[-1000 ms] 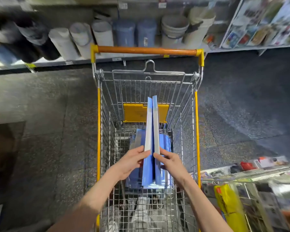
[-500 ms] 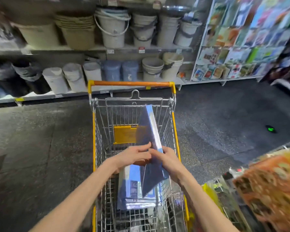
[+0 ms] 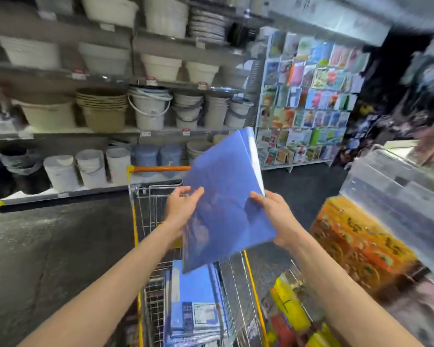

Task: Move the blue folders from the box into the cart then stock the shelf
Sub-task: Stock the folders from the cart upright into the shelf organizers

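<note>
At frame centre, the left hand (image 3: 181, 208) and right hand (image 3: 276, 216) are gripping the blue folders (image 3: 223, 194) by opposite edges, steadying them above the cart (image 3: 135, 229) (likely shelf-bound). Lower down, a folder stack (image 3: 193, 294) is lying in its basket.

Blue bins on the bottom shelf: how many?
2, side by side behind the cart handle: left bin, right bin. The held folders may hide others.

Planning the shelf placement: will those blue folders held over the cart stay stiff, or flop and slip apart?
Probably fairly stiff: the blue folders keep flat faces though held only at their side edges by the left hand and right hand. Likely slippery against each other: the covers look glossy and the top corners are fanned apart.
</note>
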{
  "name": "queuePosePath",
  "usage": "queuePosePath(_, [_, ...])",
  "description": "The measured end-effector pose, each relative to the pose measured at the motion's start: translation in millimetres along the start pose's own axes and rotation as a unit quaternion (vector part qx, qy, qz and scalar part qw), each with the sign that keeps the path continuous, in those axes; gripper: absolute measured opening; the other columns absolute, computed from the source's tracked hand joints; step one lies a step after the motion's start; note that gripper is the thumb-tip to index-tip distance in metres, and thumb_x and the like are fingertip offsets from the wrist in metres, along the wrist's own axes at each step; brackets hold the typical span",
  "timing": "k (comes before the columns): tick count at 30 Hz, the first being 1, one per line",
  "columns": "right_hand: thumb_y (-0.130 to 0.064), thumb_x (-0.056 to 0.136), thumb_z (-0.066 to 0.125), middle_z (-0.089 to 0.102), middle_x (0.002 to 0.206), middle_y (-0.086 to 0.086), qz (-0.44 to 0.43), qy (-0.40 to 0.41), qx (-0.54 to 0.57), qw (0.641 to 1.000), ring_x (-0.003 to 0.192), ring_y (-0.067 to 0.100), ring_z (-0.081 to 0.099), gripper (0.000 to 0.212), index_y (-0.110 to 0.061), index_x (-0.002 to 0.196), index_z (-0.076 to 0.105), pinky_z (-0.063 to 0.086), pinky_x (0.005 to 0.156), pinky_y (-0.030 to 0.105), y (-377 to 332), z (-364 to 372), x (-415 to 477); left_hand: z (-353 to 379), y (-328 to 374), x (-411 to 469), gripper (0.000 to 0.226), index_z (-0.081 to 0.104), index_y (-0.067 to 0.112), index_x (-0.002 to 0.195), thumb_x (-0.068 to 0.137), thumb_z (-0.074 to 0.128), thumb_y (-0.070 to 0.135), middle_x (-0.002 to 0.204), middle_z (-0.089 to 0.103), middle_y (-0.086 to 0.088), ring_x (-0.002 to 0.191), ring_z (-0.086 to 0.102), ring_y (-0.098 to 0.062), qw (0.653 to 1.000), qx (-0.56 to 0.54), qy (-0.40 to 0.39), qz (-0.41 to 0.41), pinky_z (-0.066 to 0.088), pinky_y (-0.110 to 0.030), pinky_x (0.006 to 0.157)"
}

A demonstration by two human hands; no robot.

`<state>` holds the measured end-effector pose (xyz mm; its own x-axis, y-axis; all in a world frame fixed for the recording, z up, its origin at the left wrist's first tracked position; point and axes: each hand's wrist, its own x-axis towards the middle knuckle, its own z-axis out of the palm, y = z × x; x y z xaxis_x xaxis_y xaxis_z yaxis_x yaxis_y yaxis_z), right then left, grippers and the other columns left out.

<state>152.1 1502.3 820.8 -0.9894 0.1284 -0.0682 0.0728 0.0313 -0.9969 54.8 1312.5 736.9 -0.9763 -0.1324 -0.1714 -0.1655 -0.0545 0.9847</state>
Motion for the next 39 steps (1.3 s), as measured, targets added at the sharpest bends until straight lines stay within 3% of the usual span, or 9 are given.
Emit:
queuePosePath(3, [-0.017,0.100,0.056,0.073,0.075,0.004,-0.029,0.017,0.017,0.999,0.060,0.020,0.068,0.022,-0.011,0.082,0.067,0.053,0.054,0.025,-41,-8,-24,1,18,-1,0.109,0.062,0.012,0.119,0.036,0.088,0.077,0.107,0.074,-0.002,0.087,0.074,-0.018,0.998,-0.035,-0.030,-0.038,0.061,-0.035,0.079])
queuePosePath(7, [-0.022,0.100,0.057,0.076,0.083,0.005,-0.075,0.029,0.036,0.996,0.067,0.023,0.072,0.018,-0.010,0.097,0.070,0.055,0.053,0.028,-91,-25,-60,5,82,-36,0.043,0.068,0.010,0.084,0.072,0.087,0.047,0.060,0.070,0.007,0.045,0.064,-0.005,0.990,-0.098,-0.092,-0.045,0.048,-0.015,0.043])
queuePosePath(11, [-0.021,0.099,0.058,0.077,0.083,0.000,-0.135,0.060,-0.002,0.989,0.069,0.015,0.073,0.016,-0.008,0.097,0.068,0.054,0.053,0.023,-137,-51,-99,22,136,-57,0.065,0.075,0.005,0.090,0.048,0.097,0.051,0.091,0.078,-0.006,0.073,0.073,-0.020,0.982,-0.151,-0.109,0.009,0.062,-0.035,0.071])
queuePosePath(15, [-0.019,0.098,0.057,0.076,0.100,0.007,-0.178,0.074,-0.019,0.981,0.082,0.022,0.074,0.020,-0.005,0.108,0.068,0.057,0.061,0.029,-185,-88,-151,57,192,-110,0.034,0.068,0.013,0.075,0.073,0.088,0.040,0.080,0.074,-0.005,0.057,0.066,-0.013,0.972,-0.173,-0.122,0.101,0.055,-0.026,0.054])
queuePosePath(21, [-0.029,0.092,0.066,0.072,0.113,0.018,-0.229,0.119,-0.046,0.965,0.092,0.032,0.071,0.042,0.001,0.122,0.065,0.058,0.074,0.037,-248,-163,-257,112,256,-228,0.040,0.075,0.005,0.096,0.075,0.088,0.036,0.098,0.078,-0.012,0.083,0.075,-0.026,0.938,-0.217,-0.170,0.212,0.063,-0.045,0.075])
queuePosePath(27, [-0.017,0.087,0.073,0.073,0.108,0.019,-0.309,0.198,-0.095,0.926,0.086,0.030,0.068,0.036,-0.002,0.119,0.065,0.053,0.076,0.045,-282,-240,-392,178,291,-370,0.042,0.075,0.000,0.101,0.078,0.086,0.033,0.095,0.078,-0.011,0.078,0.074,-0.023,0.900,-0.246,-0.232,0.274,0.062,-0.036,0.065])
queuePosePath(31, [-0.016,0.092,0.067,0.075,0.090,0.007,-0.353,0.266,-0.110,0.890,0.075,0.020,0.071,0.025,-0.003,0.113,0.067,0.057,0.065,0.032,-293,-291,-488,227,307,-462,0.041,0.075,0.004,0.094,0.077,0.086,0.040,0.087,0.078,-0.006,0.068,0.072,-0.013,0.879,-0.238,-0.273,0.310,0.056,-0.028,0.059])
queuePosePath(36, [-0.021,0.093,0.069,0.075,0.092,0.007,-0.389,0.360,-0.145,0.835,0.078,0.021,0.072,0.023,-0.005,0.109,0.067,0.056,0.065,0.032,-301,-349,-603,294,321,-571,0.046,0.077,0.015,0.095,0.070,0.086,0.053,0.094,0.079,0.002,0.087,0.075,-0.015,0.844,-0.232,-0.330,0.355,0.061,-0.034,0.074])
queuePosePath(39, [-0.020,0.092,0.069,0.075,0.102,0.012,-0.409,0.431,-0.160,0.788,0.085,0.025,0.072,0.030,-0.001,0.114,0.064,0.057,0.072,0.038,-299,-380,-666,339,321,-636,0.038,0.073,0.013,0.102,0.082,0.080,0.045,0.098,0.077,0.003,0.088,0.072,-0.010,0.812,-0.221,-0.384,0.379,0.057,-0.025,0.074])
